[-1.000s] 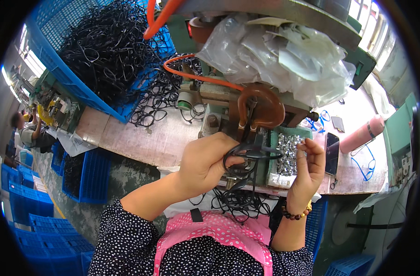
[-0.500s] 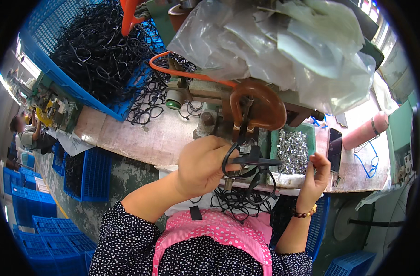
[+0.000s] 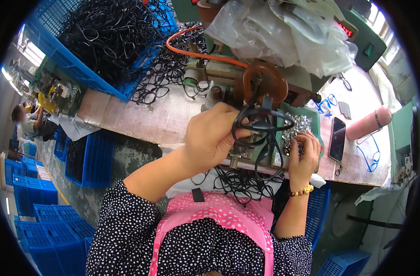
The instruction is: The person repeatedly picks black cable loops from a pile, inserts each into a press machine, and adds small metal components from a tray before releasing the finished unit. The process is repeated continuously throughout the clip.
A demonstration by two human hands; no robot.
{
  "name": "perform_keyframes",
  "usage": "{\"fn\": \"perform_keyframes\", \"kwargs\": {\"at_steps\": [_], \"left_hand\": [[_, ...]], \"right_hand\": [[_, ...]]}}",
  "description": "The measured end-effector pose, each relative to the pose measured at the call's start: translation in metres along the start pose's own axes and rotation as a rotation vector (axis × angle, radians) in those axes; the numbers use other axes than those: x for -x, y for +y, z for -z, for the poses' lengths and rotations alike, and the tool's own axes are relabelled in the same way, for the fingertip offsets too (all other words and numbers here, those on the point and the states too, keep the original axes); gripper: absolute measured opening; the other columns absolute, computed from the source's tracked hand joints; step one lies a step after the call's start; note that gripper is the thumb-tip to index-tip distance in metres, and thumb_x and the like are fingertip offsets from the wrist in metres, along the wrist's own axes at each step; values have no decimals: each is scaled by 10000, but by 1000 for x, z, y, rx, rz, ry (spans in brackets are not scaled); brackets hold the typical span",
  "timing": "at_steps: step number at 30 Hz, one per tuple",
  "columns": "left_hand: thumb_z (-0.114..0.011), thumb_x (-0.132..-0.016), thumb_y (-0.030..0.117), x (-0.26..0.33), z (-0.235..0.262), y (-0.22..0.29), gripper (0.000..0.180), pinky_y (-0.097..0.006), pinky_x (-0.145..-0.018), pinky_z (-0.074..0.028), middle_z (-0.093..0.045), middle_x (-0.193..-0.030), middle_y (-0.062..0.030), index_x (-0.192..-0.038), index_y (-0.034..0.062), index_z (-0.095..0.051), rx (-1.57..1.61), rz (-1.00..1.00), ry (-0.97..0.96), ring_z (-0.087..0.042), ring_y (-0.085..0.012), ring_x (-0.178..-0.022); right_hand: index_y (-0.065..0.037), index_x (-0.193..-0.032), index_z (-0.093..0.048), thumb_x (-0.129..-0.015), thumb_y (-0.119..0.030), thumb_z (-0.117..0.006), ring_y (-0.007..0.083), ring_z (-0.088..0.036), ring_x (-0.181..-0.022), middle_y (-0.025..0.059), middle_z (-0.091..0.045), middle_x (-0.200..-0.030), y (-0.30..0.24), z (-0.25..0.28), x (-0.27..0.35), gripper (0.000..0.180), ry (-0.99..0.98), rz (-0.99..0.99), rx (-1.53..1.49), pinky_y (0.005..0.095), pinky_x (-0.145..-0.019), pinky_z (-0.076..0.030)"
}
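My left hand [image 3: 212,135] is closed on a black eyeglass frame [image 3: 265,126] in front of the bench machine. Dark loops overlap there, so I cannot tell whether a second frame is in the grip. My right hand [image 3: 305,158] dips into a green tray [image 3: 315,120] of small shiny metal pieces [image 3: 298,123]. Its fingers curl toward the thumb among the pieces; what lies between the fingertips is too small to make out. Below the left hand, several black eyeglass frames [image 3: 242,184] lie in a tangle near my pink dotted apron [image 3: 210,204].
A machine with a brown round guard [image 3: 276,85] and orange hose [image 3: 173,41] stands ahead, plastic bags [image 3: 283,37] over it. Blue crate [image 3: 76,69] of black frames is at far left. Phone [image 3: 337,140], pink bottle [image 3: 368,123] and blue frames [image 3: 372,156] lie right.
My right hand has moved from beside the tray into the metal pieces. My left hand has shifted slightly up and right with the eyeglass frame, which has turned. The view has shifted too.
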State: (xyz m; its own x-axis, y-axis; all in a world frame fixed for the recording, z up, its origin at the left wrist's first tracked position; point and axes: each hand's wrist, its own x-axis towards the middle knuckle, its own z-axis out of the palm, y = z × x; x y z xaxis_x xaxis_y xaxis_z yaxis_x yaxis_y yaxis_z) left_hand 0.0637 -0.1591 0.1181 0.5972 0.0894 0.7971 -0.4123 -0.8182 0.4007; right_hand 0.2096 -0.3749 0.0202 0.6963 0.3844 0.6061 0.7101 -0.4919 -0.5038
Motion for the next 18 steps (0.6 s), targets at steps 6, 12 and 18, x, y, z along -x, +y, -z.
{"fn": "perform_keyframes", "kwargs": {"at_steps": [6, 12, 18], "left_hand": [[-729, -867, 114, 12, -10, 5, 203, -326, -610, -478, -630, -885, -110, -1019, 17, -635, 88, 144, 146, -607, -237, -731], [-698, -918, 175, 39, -11, 27, 265, -225, -647, -422, -568, -975, -66, -1071, 5, -564, 500, 486, 36, -525, -112, -751], [-402, -1055, 329, 39, -26, 45, 478, -268, -661, -501, -623, -1257, -240, -1362, -27, -488, 1357, 1125, -245, -613, -166, -788]], "right_hand": [[-31, -956, -653, -878, -8, -641, 286, -624, -921, 106, -681, -976, 2, -4, 0, 82, 154, -41, -111, 387, -898, -427], [-18, -1026, -659, -944, -59, -631, 211, -618, -850, 85, -673, -933, 6, -10, 10, 96, 220, -179, -256, 337, -802, -487], [-9, -1050, -675, -941, -30, -638, 167, -607, -837, 79, -669, -937, 11, -15, 14, 117, 226, -267, -382, 296, -773, -497]]}}
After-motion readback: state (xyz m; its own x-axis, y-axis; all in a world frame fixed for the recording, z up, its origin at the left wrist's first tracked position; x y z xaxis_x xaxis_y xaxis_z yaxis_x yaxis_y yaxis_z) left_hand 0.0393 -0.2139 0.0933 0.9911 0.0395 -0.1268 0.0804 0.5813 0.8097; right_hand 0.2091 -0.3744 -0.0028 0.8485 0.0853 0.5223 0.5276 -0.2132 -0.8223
